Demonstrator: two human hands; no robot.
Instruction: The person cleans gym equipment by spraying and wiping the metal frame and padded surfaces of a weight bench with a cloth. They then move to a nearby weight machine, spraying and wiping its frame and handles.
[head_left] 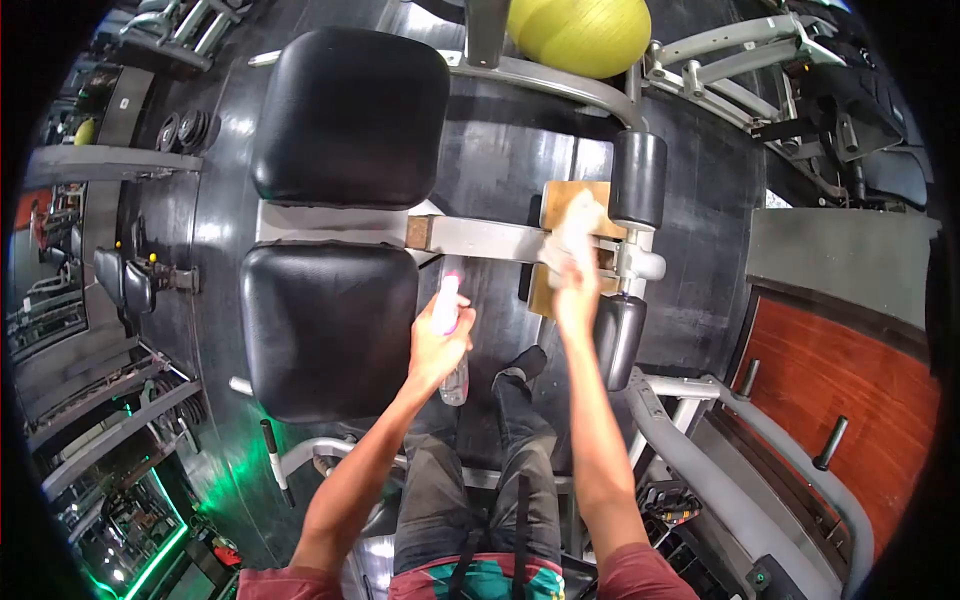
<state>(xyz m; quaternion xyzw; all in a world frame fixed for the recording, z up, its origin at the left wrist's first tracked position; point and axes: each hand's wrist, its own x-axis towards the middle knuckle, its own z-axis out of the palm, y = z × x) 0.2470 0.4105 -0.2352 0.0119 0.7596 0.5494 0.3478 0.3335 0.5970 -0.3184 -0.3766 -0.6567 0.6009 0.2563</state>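
Observation:
My left hand (pixel 436 352) is closed around the neck of a spray bottle (pixel 455 386) with a pink and white head and a clear body. It is beside the lower black pad (pixel 330 332) of an exercise machine. My right hand (pixel 577 300), smeared by motion, grips a white cloth (pixel 573 238). The cloth lies over the right end of the machine's grey metal beam (pixel 485 239), in front of a yellowish board (pixel 562 200). To the right of the cloth are black foam rollers (pixel 638 180).
A second black pad (pixel 350 115) adjoins the lower one. Behind the machine rests a yellow exercise ball (pixel 585 35). Curved grey frame tubes (pixel 740 470) rise at the lower right, near a red-brown panel (pixel 830 380). Weight plates (pixel 185 130) stand at the left.

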